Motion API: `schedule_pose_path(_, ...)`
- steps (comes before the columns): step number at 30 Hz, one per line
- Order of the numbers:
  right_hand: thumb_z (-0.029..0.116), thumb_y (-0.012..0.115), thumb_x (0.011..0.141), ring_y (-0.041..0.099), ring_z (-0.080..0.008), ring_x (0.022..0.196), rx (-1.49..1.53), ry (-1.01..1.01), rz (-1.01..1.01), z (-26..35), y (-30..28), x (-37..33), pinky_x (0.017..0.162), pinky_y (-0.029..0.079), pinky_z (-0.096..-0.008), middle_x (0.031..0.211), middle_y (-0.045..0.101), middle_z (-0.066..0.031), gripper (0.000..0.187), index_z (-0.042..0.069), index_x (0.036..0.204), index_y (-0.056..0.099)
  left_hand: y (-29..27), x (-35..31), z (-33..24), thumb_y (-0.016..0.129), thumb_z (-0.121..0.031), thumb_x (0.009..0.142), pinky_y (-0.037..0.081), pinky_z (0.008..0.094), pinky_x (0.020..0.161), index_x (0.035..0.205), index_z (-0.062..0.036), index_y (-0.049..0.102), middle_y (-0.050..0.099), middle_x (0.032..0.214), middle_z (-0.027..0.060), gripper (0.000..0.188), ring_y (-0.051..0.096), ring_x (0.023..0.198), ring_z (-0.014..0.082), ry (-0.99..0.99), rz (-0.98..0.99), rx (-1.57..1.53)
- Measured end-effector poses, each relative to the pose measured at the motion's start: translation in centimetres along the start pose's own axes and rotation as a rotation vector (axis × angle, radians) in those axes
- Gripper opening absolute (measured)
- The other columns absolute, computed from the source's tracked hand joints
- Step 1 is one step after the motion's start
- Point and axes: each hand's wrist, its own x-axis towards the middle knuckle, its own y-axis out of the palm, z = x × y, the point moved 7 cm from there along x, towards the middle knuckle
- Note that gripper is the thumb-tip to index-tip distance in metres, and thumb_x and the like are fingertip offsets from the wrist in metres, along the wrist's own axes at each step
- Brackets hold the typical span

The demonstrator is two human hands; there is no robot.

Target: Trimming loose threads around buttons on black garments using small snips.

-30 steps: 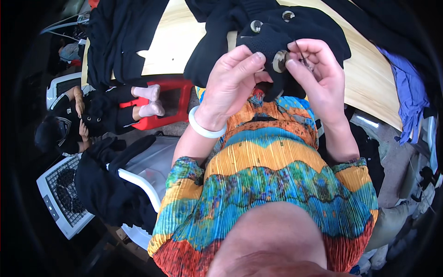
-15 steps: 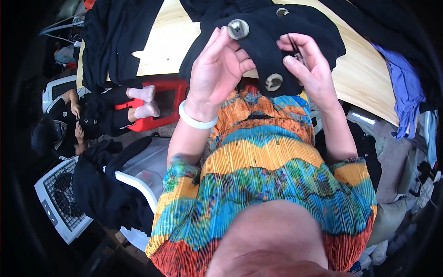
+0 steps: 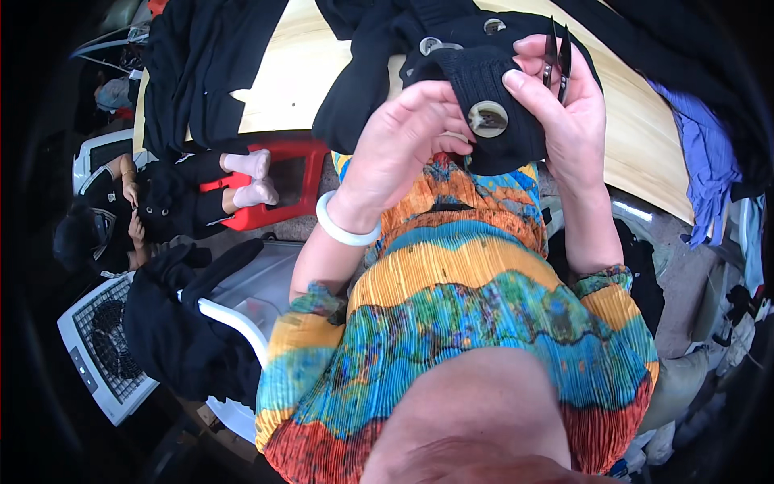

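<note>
A black garment (image 3: 526,147) with large marbled buttons hangs over the table's near edge and my lap. My left hand (image 3: 403,149) is closed on the garment's edge, its fingertips beside the nearest button (image 3: 488,119). My right hand (image 3: 568,121) keeps a pair of black thread snips (image 3: 551,64) against its palm, blades pointing up and apart. Its thumb and forefinger also touch the cloth on the right of that button. Two further buttons, one at the upper left (image 3: 430,45) and one at the top (image 3: 494,27), show on the cloth.
Black clothing (image 3: 201,73) lies at the left of the wooden table (image 3: 294,77), and purple cloth (image 3: 700,153) hangs off its right side. Another person (image 3: 121,202) sits at left, feet on a red stool (image 3: 302,181). Nearby stand a cloth-draped white chair (image 3: 238,319) and a fan unit (image 3: 109,347).
My left hand has left the upper-left button and come down to the lower one. The garment's edge is turned up between my hands, and the snips have swung more upright.
</note>
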Motion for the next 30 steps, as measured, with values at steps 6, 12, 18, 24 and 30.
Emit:
schedule_pose_path(6, 0.004, 0.064, 0.074, 0.052, -0.0043, 0.076, -0.086, -0.083, 0.053, 1.1, 1.3, 0.1, 0.070, 0.043, -0.0168, 0.081, 0.055, -0.0003, 0.026, 0.001, 0.097, 0.054, 0.3, -0.5, -1.0, 0.053, -0.007, 0.084, 0.048, 0.0214, 0.066, 0.103, 0.0007, 0.053, 0.060, 0.084, 0.0058, 0.020, 0.059, 0.074, 0.0120, 0.036, -0.023, 0.239)
schedule_pose_path(12, 0.001, 0.060, 0.076, 0.052, -0.0069, 0.079, -0.163, -0.046, 0.127, 0.8, 1.6, 0.3, 0.077, 0.042, -0.0196, 0.085, 0.055, -0.0021, 0.025, 0.001, 0.100, 0.053, 0.0, -0.9, -0.7, 0.049, -0.011, 0.087, 0.049, 0.0237, 0.058, 0.104, -0.0032, 0.052, 0.060, 0.085, 0.0070, 0.019, 0.060, 0.066, 0.0168, -0.099, 0.057, -0.245)
schedule_pose_path(18, -0.002, 0.066, 0.069, 0.053, -0.0044, 0.077, -0.362, -0.229, 0.209, 4.2, 2.0, -0.9, 0.061, 0.041, -0.0156, 0.089, 0.058, -0.0034, 0.030, 0.000, 0.097, 0.055, -1.0, -0.8, -0.1, 0.049, -0.012, 0.087, 0.047, 0.0263, 0.053, 0.098, -0.0050, 0.052, 0.059, 0.083, 0.0053, 0.014, 0.060, 0.065, 0.0205, -0.145, -0.024, -0.348)
schedule_pose_path(24, -0.003, 0.064, 0.064, 0.056, -0.0183, 0.089, -0.517, -0.432, 0.383, 4.2, 3.9, -1.2, 0.075, 0.045, -0.0250, 0.101, 0.055, -0.0117, 0.034, -0.001, 0.098, 0.056, -0.7, -0.4, 0.1, 0.050, -0.021, 0.086, 0.051, 0.0246, 0.072, 0.116, -0.0030, 0.044, 0.055, 0.106, 0.0109, 0.035, 0.056, 0.097, 0.0185, -0.117, 0.218, -0.479)
schedule_pose_path(30, 0.000, 0.064, 0.066, 0.059, -0.0216, 0.081, -0.552, -0.431, 0.318, 3.2, 3.3, -0.8, 0.070, 0.047, -0.0271, 0.096, 0.057, -0.0121, 0.030, 0.000, 0.096, 0.057, -1.1, 0.0, -0.4, 0.048, -0.018, 0.088, 0.047, 0.0228, 0.055, 0.095, 0.0003, 0.052, 0.058, 0.084, 0.0080, 0.020, 0.057, 0.062, 0.0132, -0.103, 0.024, -0.143)
